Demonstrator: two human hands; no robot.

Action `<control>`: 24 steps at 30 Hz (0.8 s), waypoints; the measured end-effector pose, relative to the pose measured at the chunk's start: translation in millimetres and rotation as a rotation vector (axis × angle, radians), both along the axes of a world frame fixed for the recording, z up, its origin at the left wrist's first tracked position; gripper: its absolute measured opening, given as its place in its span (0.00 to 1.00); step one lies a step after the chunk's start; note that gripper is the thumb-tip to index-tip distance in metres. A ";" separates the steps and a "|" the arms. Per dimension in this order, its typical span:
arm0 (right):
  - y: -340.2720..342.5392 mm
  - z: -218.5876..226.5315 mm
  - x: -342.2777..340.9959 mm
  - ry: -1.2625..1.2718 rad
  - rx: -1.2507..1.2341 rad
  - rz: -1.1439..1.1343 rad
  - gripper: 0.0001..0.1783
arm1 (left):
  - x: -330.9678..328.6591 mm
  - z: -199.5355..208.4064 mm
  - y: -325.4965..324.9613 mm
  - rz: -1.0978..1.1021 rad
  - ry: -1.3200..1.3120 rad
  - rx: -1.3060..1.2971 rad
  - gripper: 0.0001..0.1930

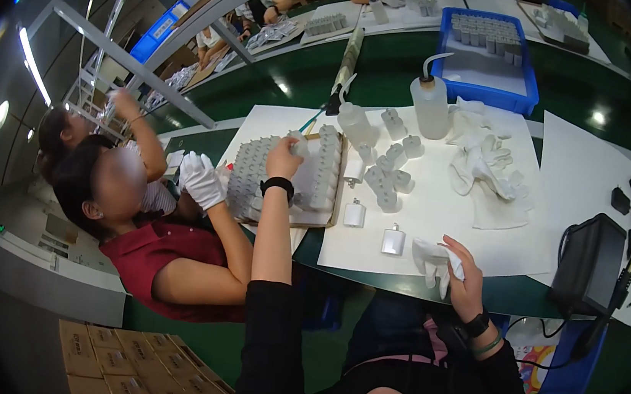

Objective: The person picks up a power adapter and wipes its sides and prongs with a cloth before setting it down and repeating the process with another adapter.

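Observation:
My left hand (284, 160) reaches over a tray (318, 219) packed with rows of small grey parts (250, 175). Its fingers close on one small grey part (298, 144) near the far side; they partly hide it. At the table's front edge my right hand (466, 288) grips a white glove (432, 260) that hangs loosely from the fingers. Between the hands, small silver hip flasks (393, 241) stand on white paper, with another silver flask (354, 214) closer to the tray. Several grey parts (385, 175) lie grouped beyond them.
Two squeeze bottles, a tall one (429, 105) and a shorter one (357, 127), stand behind the grey parts. Crumpled white gloves (484, 165) lie to the right. A black device (593, 261) with cables sits far right. A co-worker's gloved hand (202, 180) is left of the tray; a blue crate (525, 102) stands beyond.

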State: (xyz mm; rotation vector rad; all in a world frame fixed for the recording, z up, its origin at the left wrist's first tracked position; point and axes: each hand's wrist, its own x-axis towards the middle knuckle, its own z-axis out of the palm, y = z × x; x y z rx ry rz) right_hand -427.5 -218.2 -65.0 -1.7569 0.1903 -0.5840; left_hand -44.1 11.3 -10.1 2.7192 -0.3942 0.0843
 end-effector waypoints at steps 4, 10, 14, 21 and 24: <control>-7.1 -4.7 0.5 0.009 0.038 -0.010 0.17 | 14.5 -13.1 0.0 0.005 -0.081 0.222 0.26; -6.9 -7.3 -3.3 0.013 0.084 -0.007 0.17 | 24.3 -18.0 10.0 0.101 -0.070 0.280 0.26; -5.6 -11.8 -7.0 0.040 0.137 -0.015 0.19 | 6.1 3.1 20.7 0.047 -0.019 0.241 0.25; -3.2 -12.4 -11.8 0.050 0.281 -0.004 0.17 | -88.9 31.7 14.5 -0.144 -0.008 0.728 0.23; 2.6 -7.3 -15.6 0.054 0.252 0.021 0.16 | -90.3 3.9 34.5 -0.241 -0.330 0.737 0.25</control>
